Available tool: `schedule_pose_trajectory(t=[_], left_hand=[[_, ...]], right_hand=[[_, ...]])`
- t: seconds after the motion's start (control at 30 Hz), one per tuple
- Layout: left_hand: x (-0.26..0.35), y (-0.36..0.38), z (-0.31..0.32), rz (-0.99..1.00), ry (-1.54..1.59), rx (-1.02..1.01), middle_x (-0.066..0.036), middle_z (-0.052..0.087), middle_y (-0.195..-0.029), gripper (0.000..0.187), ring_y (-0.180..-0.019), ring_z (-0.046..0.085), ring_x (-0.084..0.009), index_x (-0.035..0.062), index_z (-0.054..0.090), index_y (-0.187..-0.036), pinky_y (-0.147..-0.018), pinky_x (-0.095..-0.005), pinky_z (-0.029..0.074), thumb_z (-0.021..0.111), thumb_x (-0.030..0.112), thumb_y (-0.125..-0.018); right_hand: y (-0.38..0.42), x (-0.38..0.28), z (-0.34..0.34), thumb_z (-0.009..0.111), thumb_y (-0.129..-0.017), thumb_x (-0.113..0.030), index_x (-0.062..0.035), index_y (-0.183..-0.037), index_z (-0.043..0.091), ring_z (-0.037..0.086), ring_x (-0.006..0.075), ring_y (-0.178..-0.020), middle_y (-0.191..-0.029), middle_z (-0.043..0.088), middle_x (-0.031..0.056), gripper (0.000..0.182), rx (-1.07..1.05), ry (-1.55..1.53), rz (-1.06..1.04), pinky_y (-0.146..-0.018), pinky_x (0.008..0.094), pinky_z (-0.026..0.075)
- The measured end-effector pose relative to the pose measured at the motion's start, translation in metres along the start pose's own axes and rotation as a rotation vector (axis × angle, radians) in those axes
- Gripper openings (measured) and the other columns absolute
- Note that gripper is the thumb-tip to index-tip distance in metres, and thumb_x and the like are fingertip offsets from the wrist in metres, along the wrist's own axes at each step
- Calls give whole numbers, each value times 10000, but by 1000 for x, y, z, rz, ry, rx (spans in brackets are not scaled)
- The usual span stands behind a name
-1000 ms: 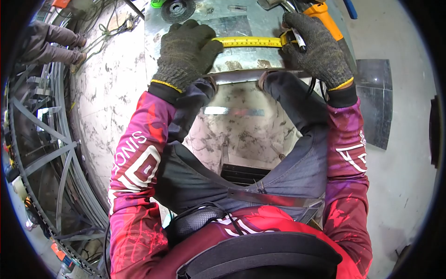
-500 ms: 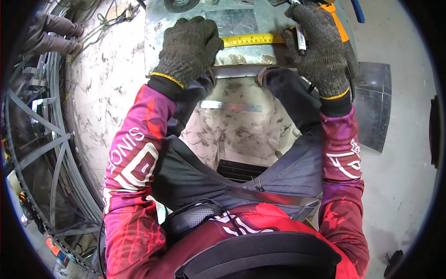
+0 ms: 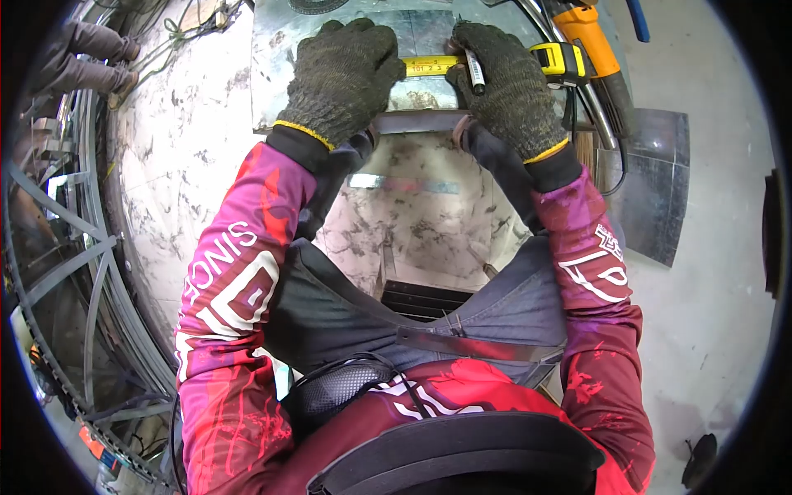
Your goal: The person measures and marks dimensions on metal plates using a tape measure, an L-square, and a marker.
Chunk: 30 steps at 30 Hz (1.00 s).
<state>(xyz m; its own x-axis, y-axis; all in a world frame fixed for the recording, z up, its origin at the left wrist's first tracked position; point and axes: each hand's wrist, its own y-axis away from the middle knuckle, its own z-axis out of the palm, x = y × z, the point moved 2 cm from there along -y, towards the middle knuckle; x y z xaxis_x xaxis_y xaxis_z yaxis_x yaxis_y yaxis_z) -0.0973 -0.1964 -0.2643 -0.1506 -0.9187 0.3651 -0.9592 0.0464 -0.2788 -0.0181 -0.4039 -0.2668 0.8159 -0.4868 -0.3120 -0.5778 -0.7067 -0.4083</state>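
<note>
A yellow tape measure blade (image 3: 429, 66) stretches across the metal-topped work surface (image 3: 271, 62) between my gloved hands. My left hand (image 3: 340, 81), in a dark knit glove, is closed at the blade's left end; its fingertips are partly hidden. In my right hand (image 3: 513, 91), gloved the same way, a white marker pen (image 3: 475, 73) with a black end is gripped and slants beside the blade. The yellow and black tape measure case (image 3: 559, 63) lies just right of that hand, whose fingers cover part of the blade.
An orange power tool (image 3: 587, 40) with a cord lies at the right of the work surface, near a metal tube (image 3: 596, 115). Dark sheets (image 3: 656, 190) lie on the floor at right. Metal frames (image 3: 91, 247) stand at left, near another person's legs (image 3: 91, 58).
My right hand has moved left along the blade with the marker pen, uncovering the tape measure case. My left hand stays at the left end of the blade.
</note>
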Motion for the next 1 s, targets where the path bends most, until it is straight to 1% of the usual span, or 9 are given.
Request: schedule_pose_trajectory(t=[0.1,0.17,0.4,0.47,0.57,0.63,0.7,0.77,1.0], left_hand=[[0,0,-2,-8,-28,-16,-130,640,-915,226,-876,599,-384,83,646,-913,-774,-502,486,677,307,-908],[-2,0,-2,0,-27,-18,-133,641,-921,222,-883,598,-386,83,645,-916,-779,-502,486,679,302,-907],[1,0,-6,-13,-38,-76,-140,643,-943,230,-906,597,-393,76,641,-941,-804,-505,486,686,300,-910],[-1,1,-4,0,-44,-55,-140,643,-943,232,-905,597,-391,74,642,-939,-805,-505,487,683,301,-913],[-3,0,-4,8,-53,-53,-140,643,-943,232,-902,599,-387,74,646,-938,-805,-502,490,676,303,-920],[-4,-1,-5,5,-54,-71,-139,645,-943,230,-899,600,-384,75,650,-940,-803,-501,492,673,304,-923],[-5,0,-5,-9,-33,-100,-92,651,-947,211,-942,621,-351,147,688,-912,-822,-517,487,671,357,-894],[-5,1,-5,-8,-35,-103,-92,650,-942,208,-934,622,-350,148,689,-905,-814,-511,492,671,355,-895],[-5,1,-6,32,-67,-92,-91,647,-938,194,-918,623,-349,148,694,-897,-800,-499,505,671,341,-897]], right_hand=[[3,0,3,762,-840,-200,-84,-1251,658,642,358,-1075,-1167,687,150,439,22,-40,13,-976,459,507],[3,-2,5,765,-854,-217,-67,-1192,650,660,353,-1025,-1115,700,130,388,57,-23,52,-924,445,527],[3,-7,2,768,-844,-219,-72,-1189,666,661,353,-1029,-1092,707,132,388,91,-36,92,-912,438,531],[2,-9,4,764,-846,-214,-70,-1191,674,656,365,-1026,-1083,706,143,385,106,23,84,-909,444,525],[1,-11,5,758,-851,-207,-72,-1191,675,648,370,-1012,-1078,703,144,375,30,61,118,-904,451,517],[0,-18,1,756,-851,-203,-75,-1191,675,644,370,-1006,-1081,703,142,372,58,44,99,-903,453,514],[1,-19,1,755,-851,-199,-78,-1191,676,640,370,-1000,-1083,703,139,370,85,29,82,-902,455,511],[3,-17,3,755,-848,-197,-79,-1183,674,637,364,-986,-1073,700,134,365,105,56,37,-895,457,510],[3,-19,3,751,-850,-196,-77,-1172,671,629,361,-972,-1039,688,131,352,114,-3,75,-878,462,508]])
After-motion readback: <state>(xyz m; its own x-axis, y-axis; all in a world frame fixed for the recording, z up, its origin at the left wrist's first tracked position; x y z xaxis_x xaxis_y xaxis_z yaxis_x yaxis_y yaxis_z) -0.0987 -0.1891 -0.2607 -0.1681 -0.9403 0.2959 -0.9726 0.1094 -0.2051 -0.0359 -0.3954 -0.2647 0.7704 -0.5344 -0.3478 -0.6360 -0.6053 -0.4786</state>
